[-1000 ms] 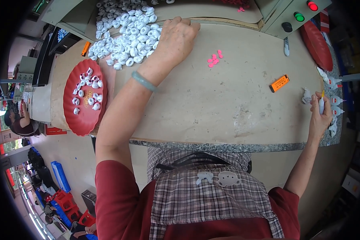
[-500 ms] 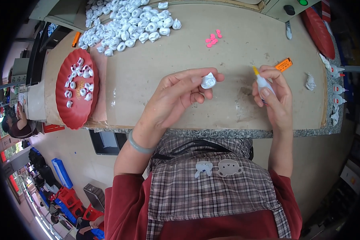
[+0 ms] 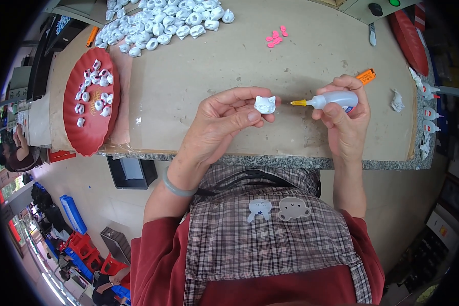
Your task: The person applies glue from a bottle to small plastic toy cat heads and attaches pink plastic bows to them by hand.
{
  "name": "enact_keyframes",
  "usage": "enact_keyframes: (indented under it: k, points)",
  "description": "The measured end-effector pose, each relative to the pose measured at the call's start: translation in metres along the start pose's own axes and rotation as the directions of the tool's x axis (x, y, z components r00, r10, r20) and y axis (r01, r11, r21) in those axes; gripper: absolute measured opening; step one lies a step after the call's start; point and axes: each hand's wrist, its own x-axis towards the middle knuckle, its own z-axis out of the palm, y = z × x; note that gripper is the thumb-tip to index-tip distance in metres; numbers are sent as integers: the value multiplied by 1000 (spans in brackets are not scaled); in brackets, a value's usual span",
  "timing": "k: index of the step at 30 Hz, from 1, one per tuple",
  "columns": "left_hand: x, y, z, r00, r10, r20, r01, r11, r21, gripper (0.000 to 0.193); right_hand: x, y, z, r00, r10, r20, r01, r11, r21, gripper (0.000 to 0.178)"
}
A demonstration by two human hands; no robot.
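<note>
My left hand (image 3: 222, 116) is closed on a small white cat-head piece (image 3: 264, 105), pinched between thumb and fingers with its eared face upward. Wrapped in my right hand (image 3: 351, 125) is a squeeze glue bottle (image 3: 336, 99), tipped on its side. Its yellow nozzle (image 3: 299, 103) points left at the cat head, a short gap away. Beyond my hands lie several bright pink small pieces (image 3: 275, 39). At the far left, a large heap of white pieces (image 3: 160, 23) covers the table.
A red scalloped plate (image 3: 88, 143) at the left bears several white pieces with dark openings. Behind my right hand lies an orange box-like item (image 3: 366, 76). Crumpled tissue (image 3: 397, 101) and small glue bottles (image 3: 430, 113) are at the right edge. A co-worker (image 3: 20, 150) is at far left.
My right hand has turned the glue bottle from upright-tilted to sideways, bringing its nozzle left toward the cat head. My left hand has turned the piece so its face shows.
</note>
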Motion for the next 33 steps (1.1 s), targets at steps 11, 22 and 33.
enact_keyframes:
  k: [11,22,33]
  points:
    - [-4,-1,6,999,42,-27,-38,990,133,35,-8,-3,17,940,-334,71,335,863,-378,42]
    - [-4,-3,4,999,32,0,-31,990,137,32,-10,0,16,895,-413,169,435,721,-540,40]
    - [-3,-4,5,1000,14,-14,-12,990,141,32,-9,2,16,881,-424,208,461,678,-573,41]
